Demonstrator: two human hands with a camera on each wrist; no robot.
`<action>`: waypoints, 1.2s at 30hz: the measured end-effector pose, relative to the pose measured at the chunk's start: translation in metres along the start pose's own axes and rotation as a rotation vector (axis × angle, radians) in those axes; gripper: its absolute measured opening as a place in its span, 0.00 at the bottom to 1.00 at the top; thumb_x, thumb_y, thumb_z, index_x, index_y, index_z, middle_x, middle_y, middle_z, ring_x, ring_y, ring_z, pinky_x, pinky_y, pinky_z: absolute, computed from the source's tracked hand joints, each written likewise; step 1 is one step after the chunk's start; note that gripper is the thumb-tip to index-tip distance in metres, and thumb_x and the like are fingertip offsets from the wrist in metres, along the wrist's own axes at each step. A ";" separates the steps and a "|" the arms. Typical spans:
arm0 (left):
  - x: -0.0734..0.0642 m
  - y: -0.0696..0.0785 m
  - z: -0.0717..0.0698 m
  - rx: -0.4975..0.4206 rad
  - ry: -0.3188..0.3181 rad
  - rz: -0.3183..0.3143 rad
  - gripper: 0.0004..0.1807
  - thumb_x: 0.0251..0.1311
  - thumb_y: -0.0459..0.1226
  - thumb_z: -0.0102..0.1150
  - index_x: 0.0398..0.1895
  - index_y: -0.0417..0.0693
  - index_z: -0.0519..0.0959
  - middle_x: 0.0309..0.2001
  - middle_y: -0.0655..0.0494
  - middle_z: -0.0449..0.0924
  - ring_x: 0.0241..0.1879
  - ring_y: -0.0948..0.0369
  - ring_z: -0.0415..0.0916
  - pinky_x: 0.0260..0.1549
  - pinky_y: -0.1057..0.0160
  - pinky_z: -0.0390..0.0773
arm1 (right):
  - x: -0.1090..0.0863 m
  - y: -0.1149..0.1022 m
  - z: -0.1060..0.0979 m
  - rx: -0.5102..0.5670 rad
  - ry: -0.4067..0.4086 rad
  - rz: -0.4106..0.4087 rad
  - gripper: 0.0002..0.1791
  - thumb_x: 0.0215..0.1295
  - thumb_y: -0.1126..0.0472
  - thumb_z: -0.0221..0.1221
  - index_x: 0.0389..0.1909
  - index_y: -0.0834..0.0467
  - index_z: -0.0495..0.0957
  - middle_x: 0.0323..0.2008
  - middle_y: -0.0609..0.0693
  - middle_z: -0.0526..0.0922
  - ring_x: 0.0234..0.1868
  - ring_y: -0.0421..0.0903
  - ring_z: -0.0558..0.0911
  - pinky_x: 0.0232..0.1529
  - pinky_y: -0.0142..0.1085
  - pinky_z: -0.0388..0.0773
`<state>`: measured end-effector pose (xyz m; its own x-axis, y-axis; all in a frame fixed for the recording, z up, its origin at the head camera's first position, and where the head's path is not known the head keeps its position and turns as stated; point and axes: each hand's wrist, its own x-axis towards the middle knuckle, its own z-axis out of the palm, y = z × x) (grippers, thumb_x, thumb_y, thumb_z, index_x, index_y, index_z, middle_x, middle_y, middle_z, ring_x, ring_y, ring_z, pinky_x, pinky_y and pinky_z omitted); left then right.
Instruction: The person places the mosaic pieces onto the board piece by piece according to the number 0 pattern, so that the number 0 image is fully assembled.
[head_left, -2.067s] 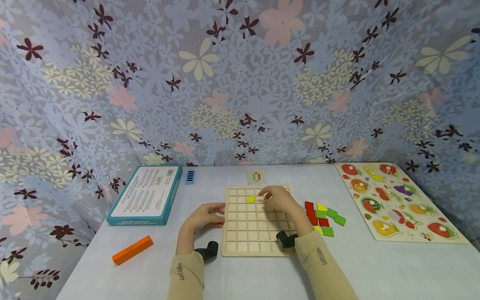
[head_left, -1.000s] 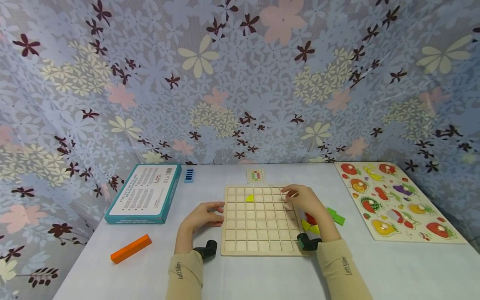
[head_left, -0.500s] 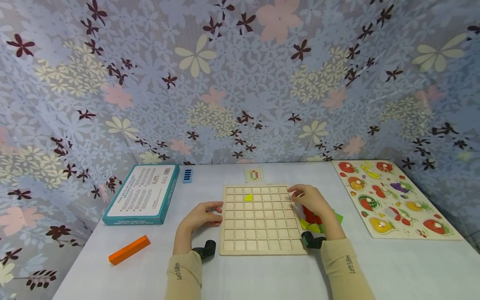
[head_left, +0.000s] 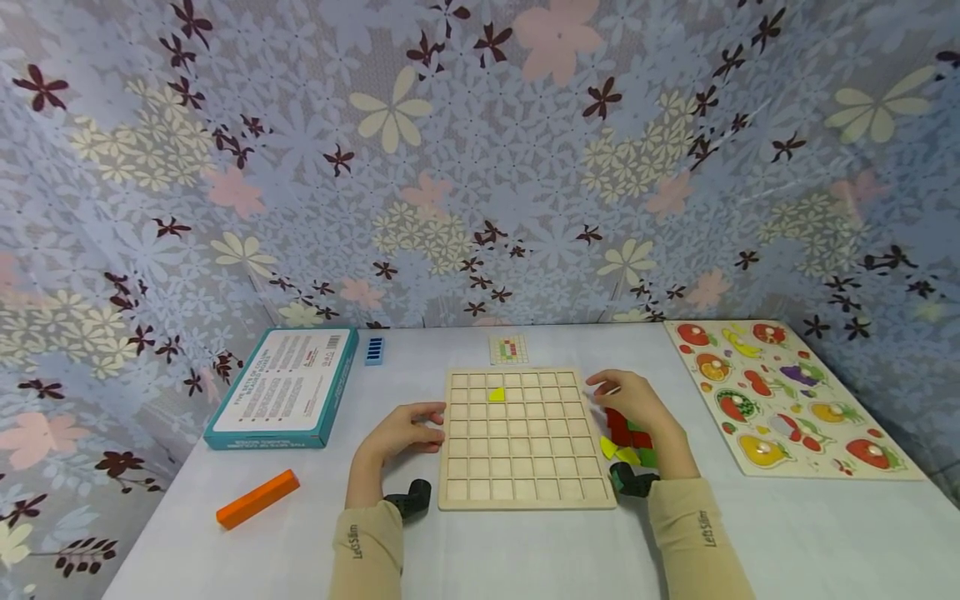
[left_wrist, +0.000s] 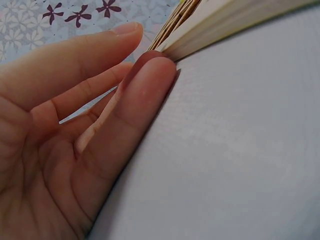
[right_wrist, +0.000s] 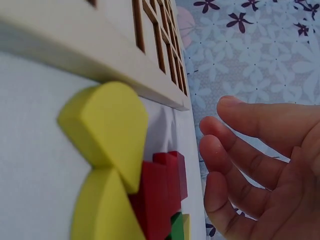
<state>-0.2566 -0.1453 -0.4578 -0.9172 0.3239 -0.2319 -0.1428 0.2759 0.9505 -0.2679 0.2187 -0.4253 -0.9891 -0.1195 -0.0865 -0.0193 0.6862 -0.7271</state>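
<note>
A square wooden grid board (head_left: 524,428) lies in the middle of the table, one yellow piece (head_left: 497,394) with a rounded edge in its second row. My left hand (head_left: 399,432) rests at the board's left side; in the left wrist view, a fingertip (left_wrist: 150,82) meets the board's corner (left_wrist: 187,47). Just off the upper right edge hovers my right hand (head_left: 632,402), its fingers loosely bent around nothing. Beneath it lie red pieces (head_left: 619,430), yellow pieces (head_left: 627,456) and a partly hidden green piece (head_left: 647,457). In the right wrist view, a yellow piece (right_wrist: 107,127) sits against the board's side.
Behind the board lies a small pattern card (head_left: 509,350). A teal-edged box (head_left: 281,387), a small blue item (head_left: 375,351) and an orange bar (head_left: 258,499) are on the left. A fruit puzzle board (head_left: 787,400) lies at the right. A floral curtain (head_left: 480,167) stands behind the table.
My right hand has moved rightward from beside the yellow piece, across the board's top, to past its right edge above the loose pieces. My left hand stays at the board's left side.
</note>
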 end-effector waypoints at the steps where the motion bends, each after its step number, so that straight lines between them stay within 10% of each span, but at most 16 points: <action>1: 0.000 0.000 0.000 0.001 0.001 0.000 0.32 0.52 0.27 0.62 0.63 0.36 0.67 0.47 0.44 0.71 0.31 0.60 0.79 0.34 0.61 0.83 | 0.000 0.001 0.000 0.006 -0.004 0.009 0.16 0.62 0.65 0.56 0.51 0.63 0.75 0.39 0.58 0.78 0.41 0.52 0.77 0.39 0.41 0.79; 36: -0.003 0.002 0.002 0.014 0.004 0.003 0.31 0.52 0.28 0.62 0.62 0.36 0.67 0.47 0.43 0.71 0.32 0.60 0.79 0.35 0.61 0.83 | -0.011 0.039 -0.026 -0.018 0.031 0.104 0.19 0.59 0.68 0.55 0.53 0.67 0.73 0.42 0.63 0.76 0.38 0.53 0.74 0.36 0.37 0.75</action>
<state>-0.2532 -0.1436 -0.4554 -0.9191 0.3210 -0.2285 -0.1354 0.2873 0.9482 -0.2617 0.2657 -0.4355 -0.9899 -0.0252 -0.1394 0.0810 0.7064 -0.7032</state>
